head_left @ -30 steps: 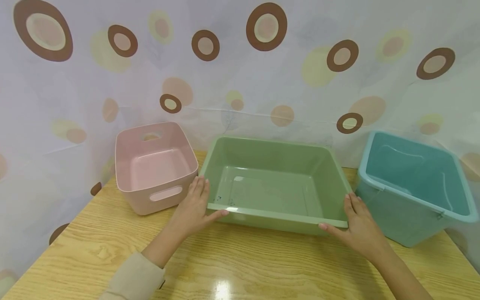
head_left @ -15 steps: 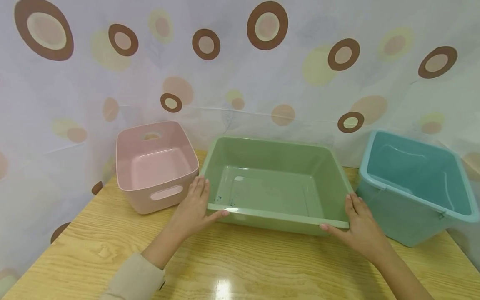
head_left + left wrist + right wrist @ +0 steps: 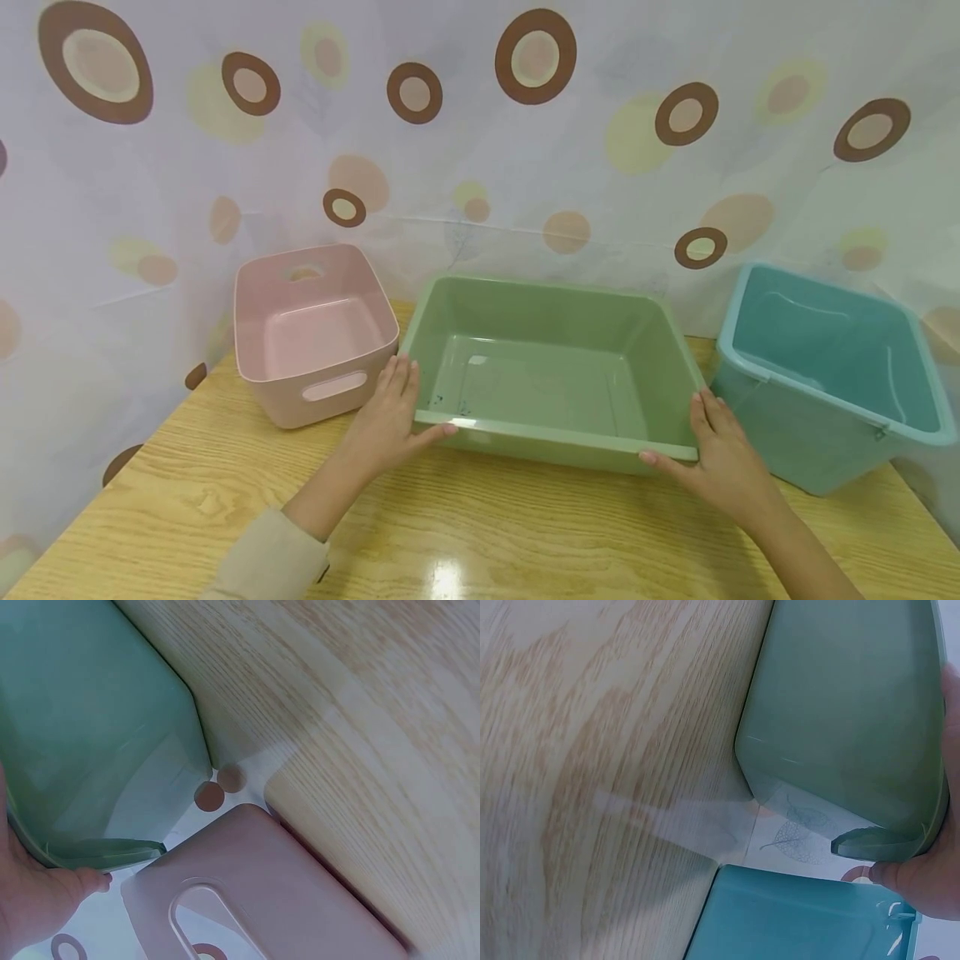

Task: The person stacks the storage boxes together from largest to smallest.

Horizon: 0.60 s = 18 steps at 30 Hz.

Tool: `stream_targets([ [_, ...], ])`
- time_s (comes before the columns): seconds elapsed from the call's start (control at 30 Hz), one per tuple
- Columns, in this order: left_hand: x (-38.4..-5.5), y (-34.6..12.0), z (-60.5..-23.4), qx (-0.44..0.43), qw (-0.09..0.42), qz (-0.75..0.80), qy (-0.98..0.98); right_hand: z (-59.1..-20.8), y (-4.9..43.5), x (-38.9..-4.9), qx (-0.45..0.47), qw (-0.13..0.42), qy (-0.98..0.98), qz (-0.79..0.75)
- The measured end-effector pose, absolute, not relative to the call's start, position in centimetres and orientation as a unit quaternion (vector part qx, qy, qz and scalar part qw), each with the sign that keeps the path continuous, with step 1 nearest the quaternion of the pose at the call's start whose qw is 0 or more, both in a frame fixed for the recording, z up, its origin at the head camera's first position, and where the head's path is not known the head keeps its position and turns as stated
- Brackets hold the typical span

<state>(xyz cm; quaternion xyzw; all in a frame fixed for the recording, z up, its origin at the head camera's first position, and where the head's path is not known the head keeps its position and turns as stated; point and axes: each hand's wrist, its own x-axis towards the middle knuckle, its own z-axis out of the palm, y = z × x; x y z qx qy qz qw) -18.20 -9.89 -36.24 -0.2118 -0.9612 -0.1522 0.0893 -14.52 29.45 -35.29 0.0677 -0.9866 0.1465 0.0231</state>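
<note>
A rectangular green plastic tub (image 3: 555, 392) rests on the table in the middle of the head view, with a few small dark blue marks in its near left corner. My left hand (image 3: 386, 421) lies against its near left corner, fingers fairly straight along the side and thumb on the front rim. At the near right corner, my right hand (image 3: 716, 450) touches the tub in the same way. In the left wrist view the hand (image 3: 41, 904) meets the tub's rim, and the right wrist view shows the other hand (image 3: 930, 862) at the opposite rim.
A pink basket (image 3: 322, 333) with handle holes stands just left of the tub. On the right is a taller teal bin (image 3: 817, 425), close to my right hand. All three stand on a wooden table (image 3: 517, 533) before a patterned curtain (image 3: 480, 150).
</note>
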Motion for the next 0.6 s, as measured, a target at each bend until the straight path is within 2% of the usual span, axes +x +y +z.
stream_targets([
  [0.6,-17.94,-9.93,-36.34,-0.206,0.089,-0.156,-0.962,-35.40,29.49,-14.26,0.067,0.021,-0.985,0.158],
])
